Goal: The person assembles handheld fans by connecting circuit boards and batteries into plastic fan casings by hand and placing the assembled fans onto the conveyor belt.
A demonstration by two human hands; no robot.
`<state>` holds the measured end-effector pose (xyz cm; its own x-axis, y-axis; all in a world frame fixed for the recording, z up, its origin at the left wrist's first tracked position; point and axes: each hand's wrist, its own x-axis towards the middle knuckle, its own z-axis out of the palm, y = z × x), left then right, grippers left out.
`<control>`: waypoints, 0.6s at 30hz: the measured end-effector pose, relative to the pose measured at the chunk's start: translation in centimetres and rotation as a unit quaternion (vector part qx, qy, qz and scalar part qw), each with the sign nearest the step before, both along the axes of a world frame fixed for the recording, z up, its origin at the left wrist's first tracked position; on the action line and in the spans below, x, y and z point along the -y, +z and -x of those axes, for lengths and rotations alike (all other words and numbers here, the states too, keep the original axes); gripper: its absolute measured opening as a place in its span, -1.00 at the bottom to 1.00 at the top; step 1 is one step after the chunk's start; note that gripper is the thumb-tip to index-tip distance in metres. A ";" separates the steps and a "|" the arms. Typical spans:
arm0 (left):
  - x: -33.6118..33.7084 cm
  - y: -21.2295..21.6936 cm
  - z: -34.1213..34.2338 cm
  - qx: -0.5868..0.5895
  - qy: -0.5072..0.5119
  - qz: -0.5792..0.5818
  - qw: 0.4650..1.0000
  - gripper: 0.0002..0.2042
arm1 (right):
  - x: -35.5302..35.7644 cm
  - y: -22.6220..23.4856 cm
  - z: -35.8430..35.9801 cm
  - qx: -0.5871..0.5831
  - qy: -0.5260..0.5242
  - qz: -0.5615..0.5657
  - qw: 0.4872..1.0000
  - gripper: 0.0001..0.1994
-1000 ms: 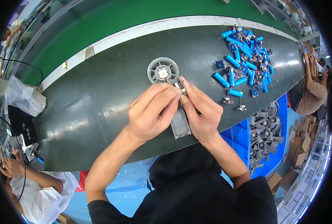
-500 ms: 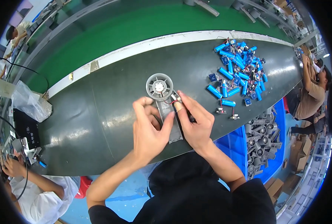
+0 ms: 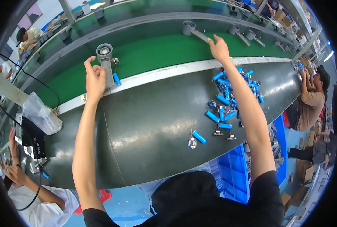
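Note:
My left hand (image 3: 95, 81) is closed on the handle of a grey handheld fan housing (image 3: 107, 73), at the far left above the pale strip along the green belt. A small circuit board (image 3: 115, 60) and a blue battery (image 3: 117, 78) hang by wires at that housing's right side. My right hand (image 3: 219, 50) reaches out over the belt with thumb and forefinger apart. Its fingertips are at the handle end of another grey fan housing (image 3: 199, 35); a firm grip does not show. One blue battery (image 3: 199, 137) with a board lies on the dark table near me.
A pile of blue batteries with boards (image 3: 225, 99) lies under my right forearm. More grey housings (image 3: 236, 31) rest on the green belt (image 3: 149, 56). A blue bin (image 3: 232, 172) stands below the table's right edge. A plastic bag (image 3: 41, 113) sits left; co-workers are at both sides.
Both hands have parted from the near middle and stretched forward. My left hand has carried the housing far left, its battery now dangling. My right hand has moved to a housing on the belt.

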<state>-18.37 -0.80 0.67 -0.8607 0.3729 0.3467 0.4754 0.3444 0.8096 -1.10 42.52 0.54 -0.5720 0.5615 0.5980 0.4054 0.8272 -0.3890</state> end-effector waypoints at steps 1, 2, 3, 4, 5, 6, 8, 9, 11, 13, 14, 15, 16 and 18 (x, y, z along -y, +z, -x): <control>0.1 -0.4 1.8 -0.003 0.013 0.012 1.000 -0.52 | -1.0 -0.4 1.0 0.030 -0.012 0.051 0.998 -0.44; 0.4 -0.9 3.7 -0.007 0.026 0.024 0.999 -0.51 | -1.4 -0.7 2.0 0.059 -0.024 0.102 0.993 -0.42; 0.9 -1.7 5.5 -0.013 0.030 0.022 0.999 -0.51 | -1.5 -0.9 2.8 0.053 -0.020 0.101 0.993 -0.42; 1.8 -2.7 7.2 -0.022 0.049 0.039 0.998 -0.51 | -1.1 -1.2 3.6 0.077 -0.034 0.127 0.988 -0.44; 2.0 -3.2 8.5 -0.028 0.063 0.055 0.996 -0.51 | -1.1 -1.2 4.1 0.102 -0.054 0.151 0.982 -0.46; 2.0 -3.3 8.8 -0.029 0.060 0.054 0.996 -0.51 | -1.2 -1.1 4.0 0.100 -0.056 0.151 0.982 -0.46; 1.7 -3.6 9.1 -0.017 0.088 0.037 0.995 -0.52 | -1.2 -1.3 3.9 0.145 -0.047 0.170 0.974 -0.50; 1.5 -3.2 8.7 0.005 0.101 0.041 0.994 -0.53 | -0.8 -1.4 3.5 0.150 -0.051 0.174 0.972 -0.50; 3.5 -3.2 9.1 -0.130 0.169 0.091 0.973 -0.53 | 2.2 0.2 3.9 0.052 0.068 0.334 0.939 -0.62; 3.3 -2.2 6.8 -0.275 0.236 0.112 0.925 -0.62 | 4.8 1.8 2.2 0.008 0.113 0.410 0.905 -0.67; 1.6 -1.1 4.1 -0.267 0.227 0.111 0.930 -0.62 | 6.3 2.3 -0.3 -0.013 0.130 0.415 0.900 -0.70; 0.2 0.2 0.8 -0.247 0.143 0.059 0.957 -0.69 | 8.4 3.0 -2.8 -0.034 0.151 0.421 0.894 -0.71; 0.0 1.7 -2.2 -0.229 0.070 0.012 0.971 -0.76 | 11.7 3.9 -4.7 -0.020 0.149 0.408 0.901 -0.70; -1.5 3.3 -8.7 -0.147 -0.089 -0.006 0.985 -0.88 | 15.4 4.5 -9.0 0.010 0.146 0.445 0.884 -0.68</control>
